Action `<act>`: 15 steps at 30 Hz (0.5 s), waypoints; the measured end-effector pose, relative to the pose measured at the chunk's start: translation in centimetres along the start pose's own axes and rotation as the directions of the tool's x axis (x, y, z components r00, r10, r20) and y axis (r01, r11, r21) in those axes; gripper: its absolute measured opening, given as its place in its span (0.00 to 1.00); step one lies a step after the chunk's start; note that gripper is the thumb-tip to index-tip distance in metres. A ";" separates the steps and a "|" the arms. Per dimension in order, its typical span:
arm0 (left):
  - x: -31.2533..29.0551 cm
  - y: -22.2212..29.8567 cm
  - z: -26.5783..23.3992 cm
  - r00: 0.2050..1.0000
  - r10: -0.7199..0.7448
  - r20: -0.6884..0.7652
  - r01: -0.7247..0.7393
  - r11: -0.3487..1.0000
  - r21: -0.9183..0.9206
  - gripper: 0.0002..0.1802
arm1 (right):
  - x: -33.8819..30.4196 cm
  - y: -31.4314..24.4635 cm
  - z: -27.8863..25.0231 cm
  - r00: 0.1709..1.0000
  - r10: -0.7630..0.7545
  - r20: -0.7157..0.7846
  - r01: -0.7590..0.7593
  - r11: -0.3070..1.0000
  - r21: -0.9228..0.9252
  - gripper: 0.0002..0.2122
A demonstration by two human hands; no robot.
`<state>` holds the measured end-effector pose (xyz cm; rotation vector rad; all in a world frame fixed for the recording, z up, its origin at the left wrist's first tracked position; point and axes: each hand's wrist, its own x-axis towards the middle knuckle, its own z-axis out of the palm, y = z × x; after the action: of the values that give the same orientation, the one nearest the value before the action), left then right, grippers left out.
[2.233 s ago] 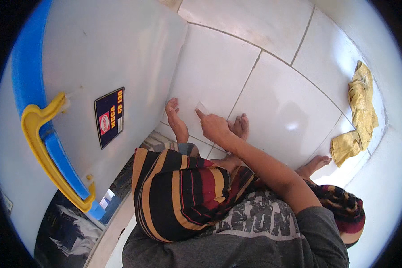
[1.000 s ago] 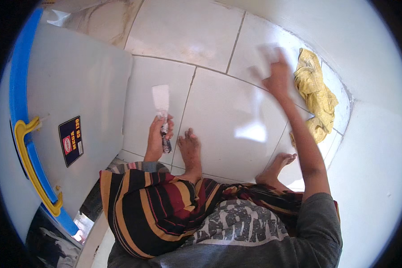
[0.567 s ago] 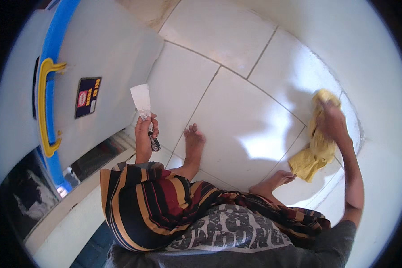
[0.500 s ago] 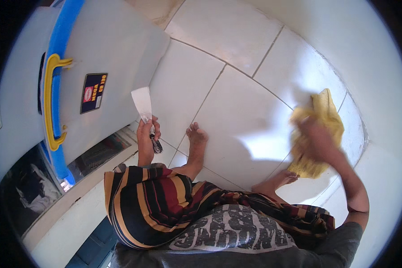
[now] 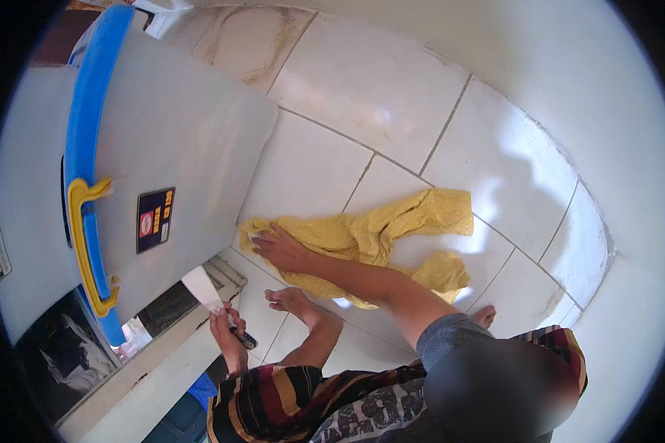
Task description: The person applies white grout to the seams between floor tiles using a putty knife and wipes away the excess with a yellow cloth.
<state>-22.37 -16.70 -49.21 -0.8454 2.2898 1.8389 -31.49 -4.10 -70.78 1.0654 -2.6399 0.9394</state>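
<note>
My left hand (image 5: pixel 224 330) is closed round the dark handle of a putty knife (image 5: pixel 202 289), whose pale, broad blade points up and to the left. A yellow cloth (image 5: pixel 380 229) lies stretched and crumpled over the white floor tiles. My right hand (image 5: pixel 282 251) presses down on the cloth's left end, fingers spread, beside the bottom corner of a big translucent storage box (image 5: pixel 207 96). Between the two hands is my bare foot (image 5: pixel 295 303), just below the cloth's edge.
The box at the left has a blue rim (image 5: pixel 89 111) and a yellow latch (image 5: pixel 77 244). It rests over a pale ledge (image 5: pixel 137 376) with dark glass. A white wall (image 5: pixel 621 148) curves along the right. Brownish stains mark a far tile (image 5: pixel 251 44).
My right hand has swept the yellow cloth from the far right across to the box's corner, spreading it out. My left hand, with the putty knife, sits lower in view.
</note>
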 end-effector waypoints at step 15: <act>8.7 4.7 11.4 0.913 0.009 0.408 -0.036 0.998 0.058 0.11 | -27.1 23.0 -27.1 0.431 0.494 -0.755 -0.901 0.278 -0.332 0.18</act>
<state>-34.94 -8.72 -51.70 -0.3771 2.0835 1.7381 -29.36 40.53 -70.15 -0.6699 -2.4870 0.0716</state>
